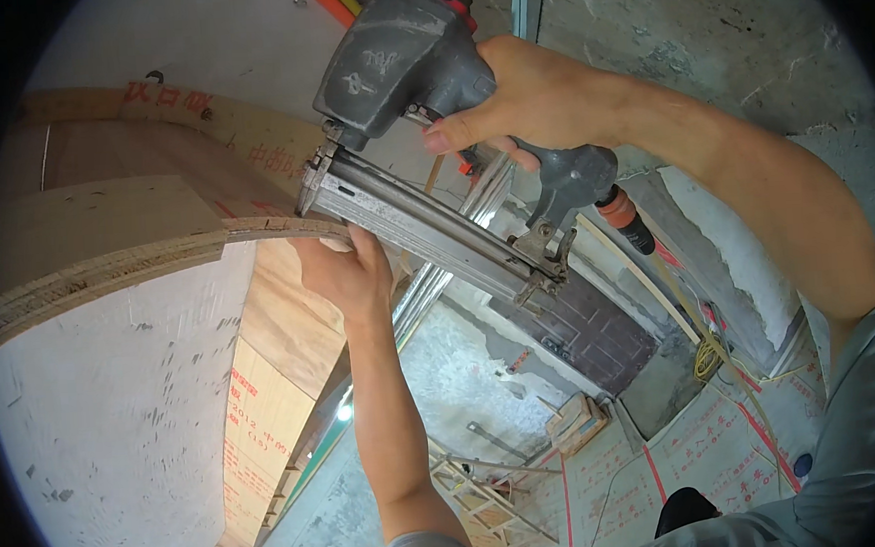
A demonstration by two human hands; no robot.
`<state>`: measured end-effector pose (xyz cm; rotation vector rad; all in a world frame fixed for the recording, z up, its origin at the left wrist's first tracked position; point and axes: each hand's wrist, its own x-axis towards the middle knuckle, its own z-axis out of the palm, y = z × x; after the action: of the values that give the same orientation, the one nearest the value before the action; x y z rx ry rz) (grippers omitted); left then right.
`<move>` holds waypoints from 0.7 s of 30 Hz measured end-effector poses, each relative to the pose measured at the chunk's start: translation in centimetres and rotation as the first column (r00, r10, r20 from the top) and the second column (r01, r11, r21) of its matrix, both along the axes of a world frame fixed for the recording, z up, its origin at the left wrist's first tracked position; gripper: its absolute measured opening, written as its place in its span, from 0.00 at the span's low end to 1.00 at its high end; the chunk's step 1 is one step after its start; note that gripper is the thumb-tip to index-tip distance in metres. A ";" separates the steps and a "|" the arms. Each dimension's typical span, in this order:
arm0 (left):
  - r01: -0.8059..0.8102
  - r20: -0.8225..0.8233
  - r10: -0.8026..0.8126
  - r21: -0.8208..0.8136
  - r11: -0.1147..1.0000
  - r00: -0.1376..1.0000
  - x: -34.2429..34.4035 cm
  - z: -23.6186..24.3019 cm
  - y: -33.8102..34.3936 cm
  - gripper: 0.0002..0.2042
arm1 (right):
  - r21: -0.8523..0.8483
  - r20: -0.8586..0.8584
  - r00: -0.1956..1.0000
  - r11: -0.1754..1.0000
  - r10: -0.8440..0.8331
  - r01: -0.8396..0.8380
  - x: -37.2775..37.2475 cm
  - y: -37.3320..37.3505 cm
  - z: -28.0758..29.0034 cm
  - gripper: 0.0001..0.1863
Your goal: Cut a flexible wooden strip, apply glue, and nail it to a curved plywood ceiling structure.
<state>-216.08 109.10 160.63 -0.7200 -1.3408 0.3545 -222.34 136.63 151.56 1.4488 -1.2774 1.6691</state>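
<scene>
My right hand [522, 93] is wrapped round the handle of a dark grey pneumatic nail gun [394, 61], held up high. Its long silver magazine [425, 229] slants down to the right, and an orange and black hose fitting [625, 219] hangs from the handle end. The gun's nose is at the edge of a layered plywood panel [104, 219]; whether it presses on the wood I cannot tell. Just below the nose, my left hand [347, 274] grips the panel's edge, with some fingers hidden.
A pale scuffed board [124, 393] and bare plywood [290, 323] stand at the left. Metal studs [421, 300] run behind my left arm. Farther down are a brown door [596, 324], a wooden box [577, 425], a wooden ladder-like frame [491, 501] and a coiled yellow hose [706, 357].
</scene>
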 end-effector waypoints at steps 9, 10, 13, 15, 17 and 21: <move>-0.192 -0.109 0.195 0.036 0.981 0.975 -0.4 0.1 0.3 0.16 | 0.012 0.087 0.994 0.997 0.070 -0.071 0.0 0.0 0.0 0.16; -0.155 -0.093 0.160 0.059 0.986 0.983 -0.5 0.0 0.4 0.16 | 0.006 0.098 0.989 0.994 0.111 -0.112 -0.1 0.0 0.0 0.16; -0.100 -0.035 0.104 0.091 0.991 0.994 -0.4 -0.6 1.3 0.16 | 0.007 0.079 0.989 0.992 0.128 -0.129 -0.7 -0.5 0.0 0.16; -0.085 0.008 0.084 0.101 0.991 0.996 -0.1 -0.7 1.6 0.16 | 0.013 0.048 0.993 0.994 0.104 -0.105 -1.1 -0.8 0.0 0.16; -0.133 0.004 0.133 0.088 0.987 0.991 0.0 -0.7 1.6 0.17 | -0.027 0.046 0.990 0.991 0.133 -0.132 -1.2 -0.8 -0.3 0.18; -0.108 0.048 0.103 0.102 0.989 0.993 0.1 -0.6 1.1 0.18 | -0.030 0.099 0.983 0.988 0.152 -0.150 -1.1 -1.1 -0.1 0.17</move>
<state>-215.99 110.19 159.99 -0.5733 -1.4308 0.3518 -223.40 135.52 151.45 1.4976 -1.2236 1.8712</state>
